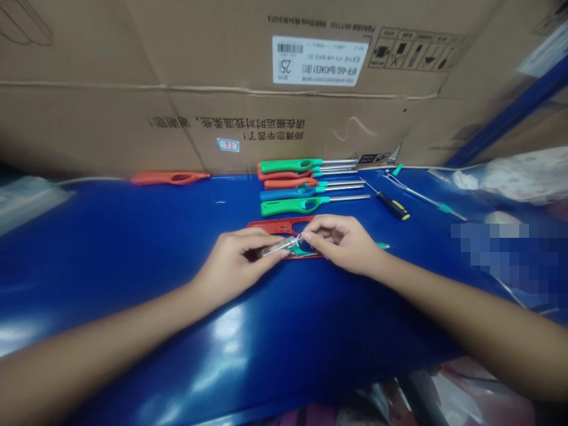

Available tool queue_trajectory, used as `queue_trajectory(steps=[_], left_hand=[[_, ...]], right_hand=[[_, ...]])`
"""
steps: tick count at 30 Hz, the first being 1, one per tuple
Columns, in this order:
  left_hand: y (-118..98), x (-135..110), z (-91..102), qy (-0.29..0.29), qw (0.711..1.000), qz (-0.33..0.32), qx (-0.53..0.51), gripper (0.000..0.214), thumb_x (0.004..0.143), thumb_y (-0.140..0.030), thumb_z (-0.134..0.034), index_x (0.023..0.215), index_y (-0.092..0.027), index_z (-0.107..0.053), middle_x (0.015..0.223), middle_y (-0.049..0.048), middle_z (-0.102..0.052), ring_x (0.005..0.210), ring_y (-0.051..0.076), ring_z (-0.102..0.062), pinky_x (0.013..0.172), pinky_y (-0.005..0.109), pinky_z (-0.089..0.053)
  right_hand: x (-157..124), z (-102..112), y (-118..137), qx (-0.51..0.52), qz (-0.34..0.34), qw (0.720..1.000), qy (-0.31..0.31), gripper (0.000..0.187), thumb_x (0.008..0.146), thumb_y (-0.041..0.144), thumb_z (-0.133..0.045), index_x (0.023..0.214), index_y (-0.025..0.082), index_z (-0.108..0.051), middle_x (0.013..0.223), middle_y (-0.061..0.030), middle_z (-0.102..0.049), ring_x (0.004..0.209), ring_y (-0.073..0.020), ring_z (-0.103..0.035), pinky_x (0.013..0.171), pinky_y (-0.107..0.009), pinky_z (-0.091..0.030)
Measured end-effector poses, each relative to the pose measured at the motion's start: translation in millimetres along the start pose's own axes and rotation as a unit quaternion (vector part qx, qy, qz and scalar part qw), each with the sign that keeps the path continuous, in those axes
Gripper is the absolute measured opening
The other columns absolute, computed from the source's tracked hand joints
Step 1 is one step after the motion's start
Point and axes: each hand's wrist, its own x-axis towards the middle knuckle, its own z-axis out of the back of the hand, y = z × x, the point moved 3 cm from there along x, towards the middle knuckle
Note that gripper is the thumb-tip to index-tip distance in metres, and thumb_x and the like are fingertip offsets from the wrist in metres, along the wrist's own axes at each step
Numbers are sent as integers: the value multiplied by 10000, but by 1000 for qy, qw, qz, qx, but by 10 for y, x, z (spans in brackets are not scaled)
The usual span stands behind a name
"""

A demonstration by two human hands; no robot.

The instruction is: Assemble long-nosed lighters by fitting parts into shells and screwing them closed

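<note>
Between the thumb and fingers of my left hand (237,254) lies a small clear tube (279,245), which looks like a lighter's fuel tank. My right hand (339,239) pinches at the tube's right end; a thin pale bit shows at the fingertips, too small to name. Just beyond my hands lies a red lighter half-shell (268,226), its inner side up. Under my hands is another red shell with a green trigger part (302,249), partly covered by my fingers. A green tip (382,245) sticks out past my right hand.
Several assembled long-nosed lighters (288,206) lie in a row behind my hands. An orange lighter body (171,177) is at the back left. A screwdriver (393,206) and metal rods (426,195) lie right. A large cardboard box (133,118) walls off the blue table's (133,236) back.
</note>
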Motion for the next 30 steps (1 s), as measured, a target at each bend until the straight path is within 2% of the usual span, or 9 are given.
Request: queue_trajectory(steps=[4, 8, 14, 18, 23, 30], left_hand=[[6, 2, -10, 16, 1000, -3, -9, 207, 896, -308, -714, 1053, -202, -795, 876, 53, -766, 742, 158, -689, 668, 255, -542], [-6, 4, -14, 18, 1000, -5, -2, 205, 895, -308, -713, 1045, -196, -797, 888, 59, -771, 758, 167, -699, 685, 262, -554], [-34, 10, 35, 5, 1000, -8, 25, 255, 866, -312, -744, 1079, -176, -777, 955, 59, -792, 733, 154, -712, 664, 239, -557], [-63, 37, 122, 20, 997, -46, 61, 198, 883, -312, -724, 1034, -197, -779, 985, 53, -781, 822, 165, -714, 738, 250, -558], [-65, 75, 166, 76, 987, -86, 116, 145, 893, -286, -704, 993, -224, -789, 950, 52, -735, 889, 186, -660, 819, 314, -537], [-38, 64, 126, 97, 993, -25, 68, 163, 867, -305, -730, 993, -227, -795, 888, 39, -684, 721, 125, -639, 636, 231, -516]], right_hand=[[-8, -6, 14, -61, 33, 998, 0, 238, 899, 370, -623, 834, 145, -669, 729, -13, -589, 573, -89, -449, 512, -236, -361], [-6, 0, 21, -74, 47, 996, 7, 231, 911, 354, -612, 846, 140, -673, 747, -20, -593, 579, -91, -449, 519, -239, -362], [13, 85, 31, -93, 71, 993, 15, 234, 947, 336, -559, 843, 151, -658, 798, -50, -628, 689, -130, -546, 585, -247, -429], [34, 162, 54, -114, 81, 988, 65, 175, 933, 305, -588, 941, 156, -680, 842, -41, -614, 659, -107, -538, 545, -218, -432], [31, 225, 74, -162, 115, 974, 103, 122, 913, 274, -632, 918, 163, -683, 838, -28, -614, 607, -79, -514, 533, -207, -427], [-3, 222, 59, -224, 179, 950, 121, 126, 886, 287, -694, 939, 174, -672, 802, -12, -603, 587, -80, -467, 548, -218, -421]])
